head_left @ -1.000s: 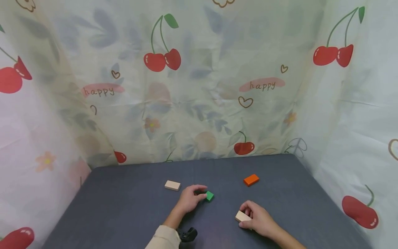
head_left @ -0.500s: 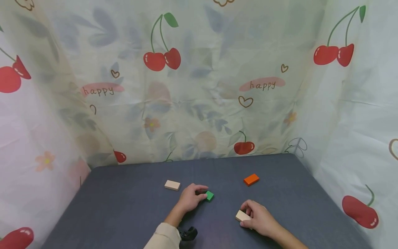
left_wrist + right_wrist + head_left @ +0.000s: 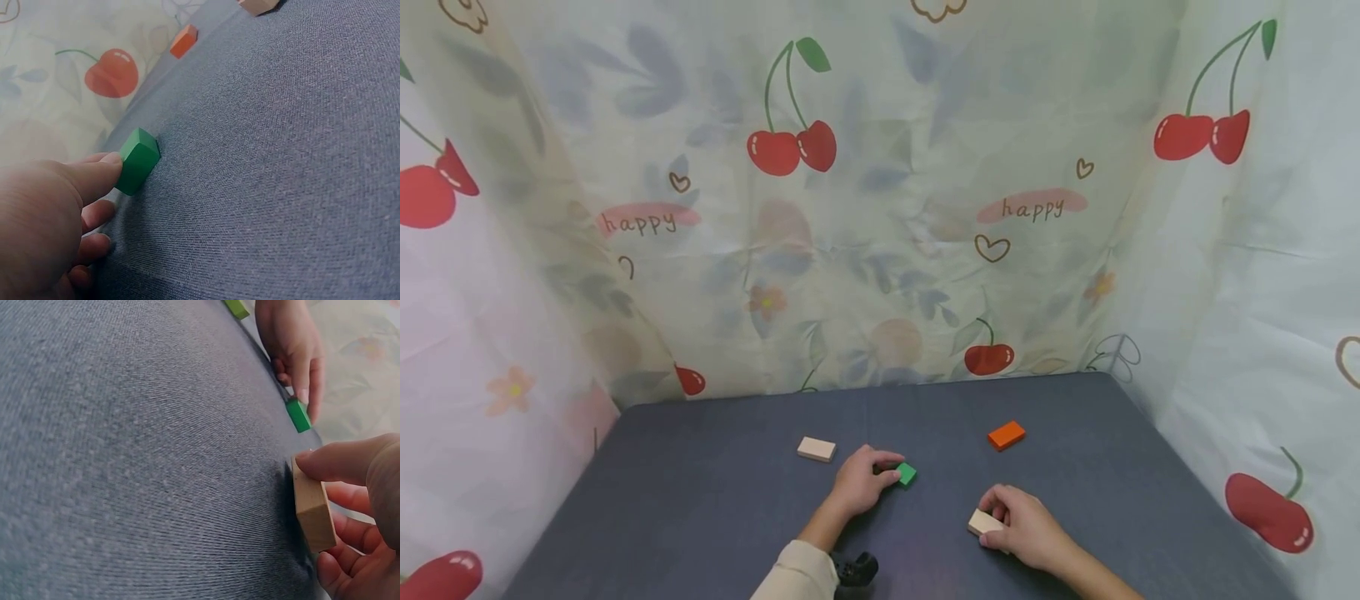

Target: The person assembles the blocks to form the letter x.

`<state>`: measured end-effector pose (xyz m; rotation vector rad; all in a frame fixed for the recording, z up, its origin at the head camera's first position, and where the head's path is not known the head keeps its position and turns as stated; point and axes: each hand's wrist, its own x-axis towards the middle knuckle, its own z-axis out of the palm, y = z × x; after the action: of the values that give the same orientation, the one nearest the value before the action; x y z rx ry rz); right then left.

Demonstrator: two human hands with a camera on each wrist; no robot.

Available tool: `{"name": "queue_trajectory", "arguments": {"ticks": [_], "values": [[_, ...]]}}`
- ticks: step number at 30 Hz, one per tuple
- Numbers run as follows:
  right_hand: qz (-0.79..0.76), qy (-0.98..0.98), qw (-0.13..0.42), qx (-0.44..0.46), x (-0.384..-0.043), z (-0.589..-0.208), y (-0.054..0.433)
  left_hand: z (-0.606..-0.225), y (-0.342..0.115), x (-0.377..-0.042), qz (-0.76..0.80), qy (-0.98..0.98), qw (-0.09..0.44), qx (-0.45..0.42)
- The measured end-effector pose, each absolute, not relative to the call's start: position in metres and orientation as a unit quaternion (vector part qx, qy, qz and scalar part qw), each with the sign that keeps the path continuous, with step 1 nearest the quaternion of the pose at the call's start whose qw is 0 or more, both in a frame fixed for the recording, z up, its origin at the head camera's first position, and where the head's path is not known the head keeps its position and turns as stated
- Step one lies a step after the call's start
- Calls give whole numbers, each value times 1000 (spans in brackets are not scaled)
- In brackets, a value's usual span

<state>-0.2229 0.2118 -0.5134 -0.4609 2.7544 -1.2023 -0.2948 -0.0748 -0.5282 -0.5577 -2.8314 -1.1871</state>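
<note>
My left hand point(image 3: 859, 481) pinches a small green block point(image 3: 139, 161) between thumb and fingers, near the middle of the table. The block is at the table surface, with one end showing past the fingertips. Further right and nearer in the head view, my right hand point(image 3: 1024, 527) holds a pale wooden block point(image 3: 312, 506), the thumb on one face and fingers behind it. A dark shadow lies beside this block; whether it touches the cloth I cannot tell. The two held blocks are apart.
Another pale wooden block point(image 3: 816, 449) lies behind and left of my left hand. An orange block point(image 3: 1006, 435) lies at the back right. In the right wrist view a lime-green block point(image 3: 237, 308) shows at the top edge. Patterned curtains point(image 3: 880, 208) surround the dark table point(image 3: 700, 500).
Both hands keep their grips and stay nearly in place. The whole head view shifts very slightly; the blocks have not visibly moved on the table.
</note>
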Motion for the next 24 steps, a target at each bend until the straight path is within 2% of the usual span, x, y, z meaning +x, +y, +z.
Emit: {"name": "queue_trajectory", "arguments": {"ticks": [24], "values": [[-365, 920, 20, -144, -227, -490, 206, -530, -74, -292, -383, -906, 17, -178]]}}
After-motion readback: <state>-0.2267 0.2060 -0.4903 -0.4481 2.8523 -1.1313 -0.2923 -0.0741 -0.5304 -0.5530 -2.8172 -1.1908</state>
